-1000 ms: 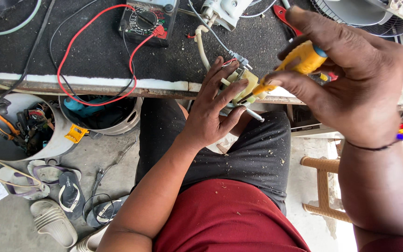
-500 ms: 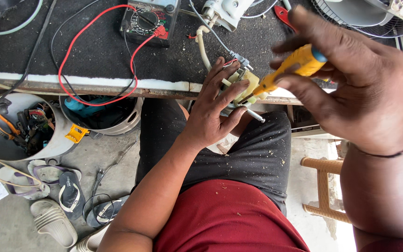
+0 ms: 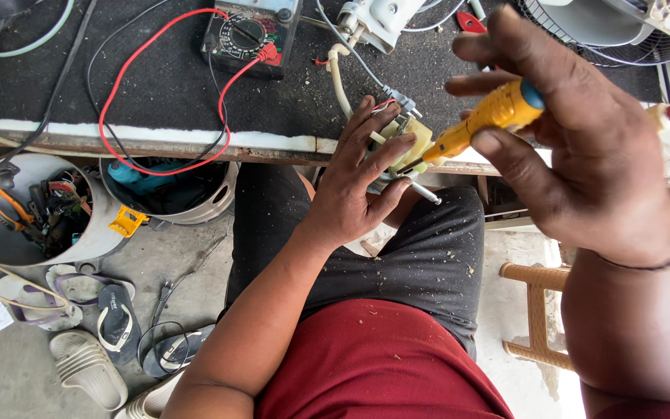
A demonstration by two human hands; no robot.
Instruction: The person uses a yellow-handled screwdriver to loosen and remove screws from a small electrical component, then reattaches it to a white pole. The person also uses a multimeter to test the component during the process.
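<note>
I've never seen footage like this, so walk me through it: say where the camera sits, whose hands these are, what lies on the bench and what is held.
The camera is worn on the person's head and looks straight down, so both arms reaching into the picture are that person's own. They sit at a workbench with a dark top.

The left hand grips a small pale electrical part with wires running off it. The right hand holds a yellow-handled screwdriver, its tip at that part.

On the bench lie a multimeter with a red lead and a white fan. Below, on the floor, stand a bucket of tools and several sandals.
</note>
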